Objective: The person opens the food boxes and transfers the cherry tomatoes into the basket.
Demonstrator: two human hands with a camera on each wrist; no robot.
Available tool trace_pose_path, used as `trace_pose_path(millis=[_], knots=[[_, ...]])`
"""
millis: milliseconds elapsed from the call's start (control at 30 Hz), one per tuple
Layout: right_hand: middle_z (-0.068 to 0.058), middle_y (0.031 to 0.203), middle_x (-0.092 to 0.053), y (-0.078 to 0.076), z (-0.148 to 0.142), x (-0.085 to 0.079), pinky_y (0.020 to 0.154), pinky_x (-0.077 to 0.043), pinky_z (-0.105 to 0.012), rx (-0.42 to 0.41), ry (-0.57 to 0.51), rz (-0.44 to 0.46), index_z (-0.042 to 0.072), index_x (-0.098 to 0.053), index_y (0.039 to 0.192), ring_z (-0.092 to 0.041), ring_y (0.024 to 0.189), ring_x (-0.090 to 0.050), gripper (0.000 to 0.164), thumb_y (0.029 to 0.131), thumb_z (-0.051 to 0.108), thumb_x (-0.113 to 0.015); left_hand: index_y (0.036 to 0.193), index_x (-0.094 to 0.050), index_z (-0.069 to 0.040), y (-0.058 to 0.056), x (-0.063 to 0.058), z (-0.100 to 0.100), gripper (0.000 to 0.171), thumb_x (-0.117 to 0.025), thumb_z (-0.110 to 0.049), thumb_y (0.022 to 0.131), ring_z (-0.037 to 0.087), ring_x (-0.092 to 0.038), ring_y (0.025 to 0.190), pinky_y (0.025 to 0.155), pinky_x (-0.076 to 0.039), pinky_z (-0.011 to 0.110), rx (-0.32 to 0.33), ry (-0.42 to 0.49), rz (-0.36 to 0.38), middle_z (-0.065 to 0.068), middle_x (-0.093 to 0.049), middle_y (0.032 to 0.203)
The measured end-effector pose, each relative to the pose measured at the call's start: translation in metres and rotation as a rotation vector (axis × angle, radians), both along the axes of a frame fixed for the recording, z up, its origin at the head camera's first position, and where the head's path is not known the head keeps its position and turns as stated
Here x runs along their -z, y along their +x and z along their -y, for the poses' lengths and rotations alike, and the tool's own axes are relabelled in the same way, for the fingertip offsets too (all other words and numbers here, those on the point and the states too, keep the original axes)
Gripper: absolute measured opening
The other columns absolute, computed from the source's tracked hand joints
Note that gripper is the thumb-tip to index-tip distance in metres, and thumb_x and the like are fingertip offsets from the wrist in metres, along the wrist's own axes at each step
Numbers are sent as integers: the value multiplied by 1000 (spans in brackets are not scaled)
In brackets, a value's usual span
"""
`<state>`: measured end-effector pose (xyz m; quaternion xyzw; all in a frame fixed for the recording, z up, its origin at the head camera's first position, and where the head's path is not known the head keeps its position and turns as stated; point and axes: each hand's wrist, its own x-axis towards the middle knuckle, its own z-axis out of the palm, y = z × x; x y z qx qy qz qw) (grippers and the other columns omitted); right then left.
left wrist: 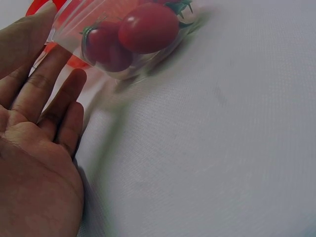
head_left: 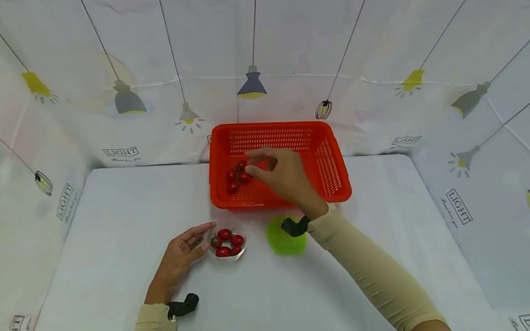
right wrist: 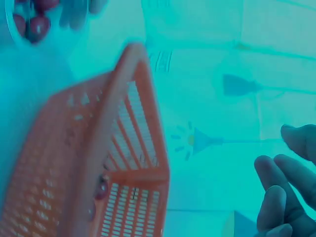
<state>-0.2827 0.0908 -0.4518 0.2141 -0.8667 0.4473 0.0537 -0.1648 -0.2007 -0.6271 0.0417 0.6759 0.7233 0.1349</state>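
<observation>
A clear plastic cup holding several cherry tomatoes stands on the white table. My left hand is at its left side, thumb and fingers fairly straight, fingertips right at the cup wall. Close up in the left wrist view, two red tomatoes show through the plastic. Over the red-orange basket hovers my right hand, its thumb and forefinger apart with nothing between them. More cherry tomatoes lie inside the basket, toward its left end. Its slotted wall fills much of the right wrist view.
Right of the cup lies a round bright green piece, partly covered by the right wrist's black camera. The basket stands near the table's back edge, against a pale sheet wall printed with hanging lamps.
</observation>
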Motion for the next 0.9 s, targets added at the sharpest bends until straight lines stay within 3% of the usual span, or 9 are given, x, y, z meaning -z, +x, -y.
trace_pose_path(millis=[200, 400, 667, 900], knots=[[-5, 111, -81, 38, 8, 18, 64, -50, -26, -21, -68, -52, 18, -79, 126, -18, 75, -59, 34, 97, 34, -81, 154, -57, -14, 0, 1, 1, 51, -69, -15, 104, 26, -39, 158, 112, -42, 9, 6, -9, 0, 5, -53, 163], [1, 115, -81, 67, 21, 43, 60, -49, -24, 13, -84, -16, 20, -79, 125, -17, 72, -58, 34, 93, 29, -85, 153, -57, -15, 1, -1, 0, 51, -69, -12, 104, 25, -40, 157, 113, -43, 11, 10, 15, 8, 4, -53, 163], [2, 108, -81, 86, 36, 76, 58, -45, -21, 38, -62, 65, 17, -80, 121, -15, 71, -54, 33, 90, 20, -88, 154, -56, -14, -1, -1, 0, 52, -70, -13, 104, 25, -41, 157, 113, -44, 12, 10, 24, 13, 4, -54, 163], [7, 109, -82, 91, 51, 99, 66, -47, -24, 46, 79, 66, 22, -82, 119, -19, 83, -60, 33, 87, 30, -90, 154, -56, -13, -1, 0, 0, 52, -69, -13, 104, 28, -39, 158, 112, -44, 11, 12, 17, 12, 6, -53, 163]])
